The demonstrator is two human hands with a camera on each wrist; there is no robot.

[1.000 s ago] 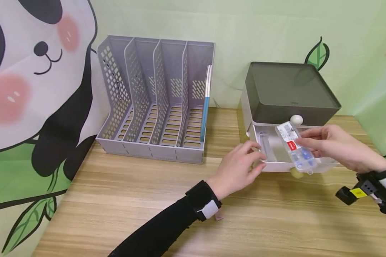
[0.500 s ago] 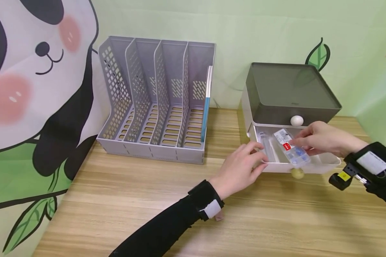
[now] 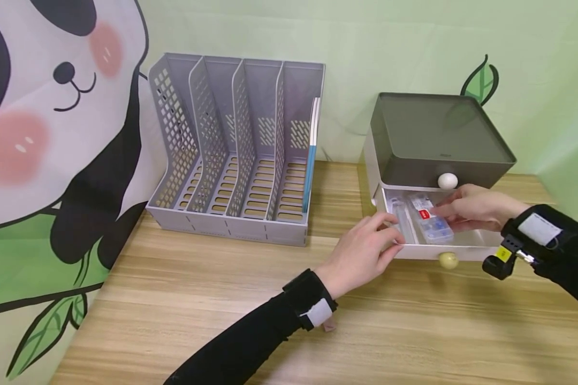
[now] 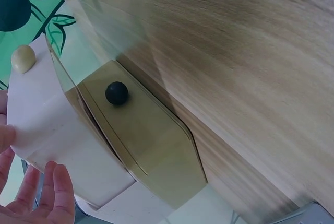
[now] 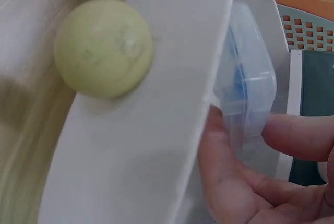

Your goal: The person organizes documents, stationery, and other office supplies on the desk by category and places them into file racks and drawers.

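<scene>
My right hand (image 3: 477,207) pinches a clear plastic compartment case (image 3: 430,222) between thumb and fingers. Blue pieces show inside the case, and a white and red label is on its upper part. It lies low inside the pulled-out white drawer (image 3: 477,252), beside a long clear item (image 3: 403,222). The right wrist view shows the case (image 5: 250,78) behind the drawer front, a finger on either side of it. At the drawer's front left corner, my left hand (image 3: 361,251) holds the edge, thumb by the front and fingers bent at the side.
Above the drawer sits a dark grey unit (image 3: 443,128) with a white knob (image 3: 447,181). A round yellowish knob (image 3: 448,260) juts from the drawer front. A grey file rack (image 3: 231,227) stands left, holding thin blue and white booklets (image 3: 310,160).
My right hand has lowered the case from above the drawer's front edge down into the drawer, moving slightly left. My left hand has stayed at the drawer corner.
</scene>
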